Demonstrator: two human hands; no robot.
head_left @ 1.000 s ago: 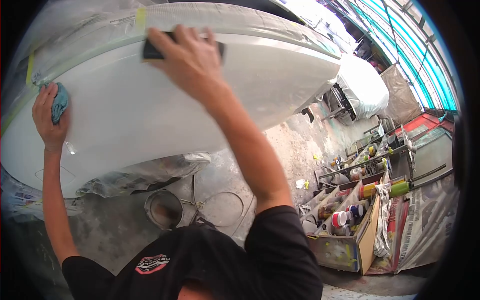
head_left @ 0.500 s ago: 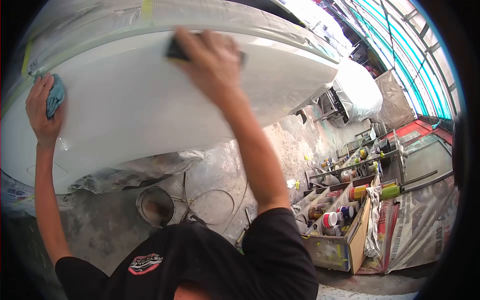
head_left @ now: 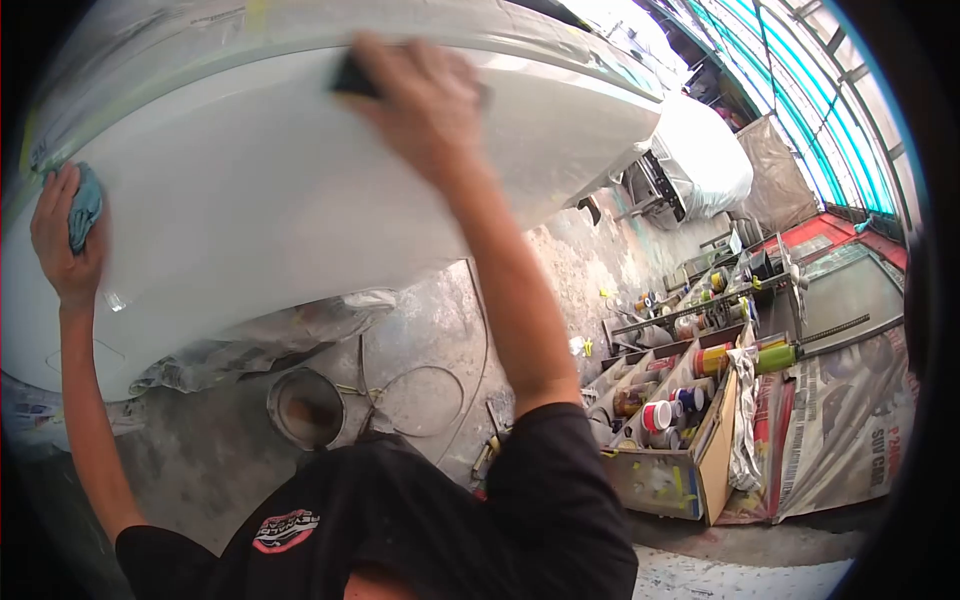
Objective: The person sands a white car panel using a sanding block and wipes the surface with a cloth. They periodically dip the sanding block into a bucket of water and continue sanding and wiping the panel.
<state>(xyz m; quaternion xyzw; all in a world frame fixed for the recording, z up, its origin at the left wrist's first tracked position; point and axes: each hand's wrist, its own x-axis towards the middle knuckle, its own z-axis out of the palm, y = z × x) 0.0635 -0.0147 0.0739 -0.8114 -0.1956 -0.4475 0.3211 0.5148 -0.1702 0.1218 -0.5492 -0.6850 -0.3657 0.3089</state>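
A white-grey car body panel (head_left: 230,190) spans the upper left of the head view. My right hand (head_left: 430,105), blurred by motion, grips a dark sanding block (head_left: 355,80) against the panel, close to its masked upper edge. Its underside against the surface is hidden. At the far left, my left hand (head_left: 65,235) rests on the panel with a crumpled blue-green cloth (head_left: 86,208) held under its fingers. Below that hand, the outline of a square flap (head_left: 88,352) shows on the panel.
Plastic masking film (head_left: 150,75) covers the area above the panel. A bucket (head_left: 283,430) stands on the concrete floor near a thin hose (head_left: 462,395). To the right is a wooden compartment box (head_left: 655,480) of paint cans, beside printed sheeting (head_left: 840,440).
The whole view has tilted and shifted slightly. My right hand still has the block near the panel's upper edge, blurred in both frames. The left hand keeps the cloth, appearing a little lower and further left.
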